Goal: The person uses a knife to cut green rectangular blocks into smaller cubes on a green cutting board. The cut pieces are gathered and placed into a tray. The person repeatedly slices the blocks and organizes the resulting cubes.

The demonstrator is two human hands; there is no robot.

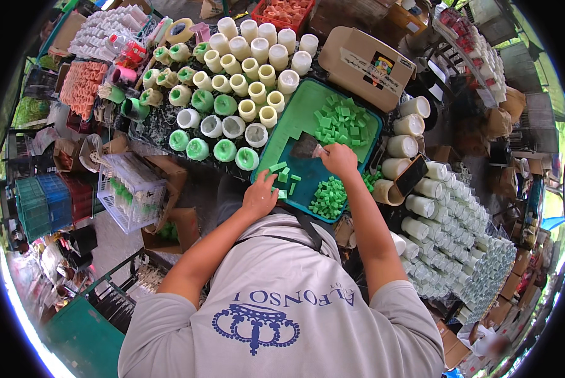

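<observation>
My right hand grips a wide metal scraper, whose blade rests on a layer of green material in the teal tray. My left hand is at the tray’s left edge, fingers apart and curved, touching or beside a few loose green blocks. A heap of cut green cubes lies in the tray’s upper right, and a smaller heap near its bottom.
Rows of white, cream and green-filled cylindrical moulds stand left and beyond. A cardboard carton lies behind the tray. Right are a dark phone-like device and many white cylinders. A plastic crate is lower left.
</observation>
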